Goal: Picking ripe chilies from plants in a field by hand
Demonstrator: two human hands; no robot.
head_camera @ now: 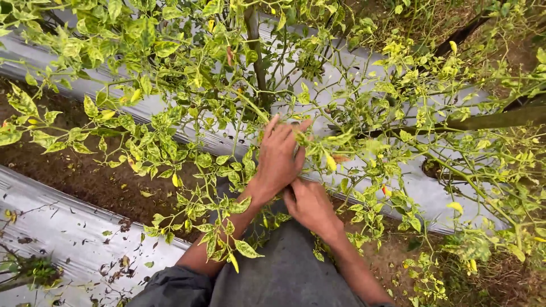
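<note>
While both hands are working inside the chili plant (250, 96), the left hand (280, 156) is closing its fingers around a leafy twig at 12 o'clock, and the right hand (309, 203) is curling beneath it. Many pale yellow peppers (331, 162) are still hanging unpicked.

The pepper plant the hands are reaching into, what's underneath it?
Under the pepper plant lies silver plastic sheeting, with bare brown soil alongside. The left hand and right hand meet among the leaves. Foliage hides the stem's base.
</note>
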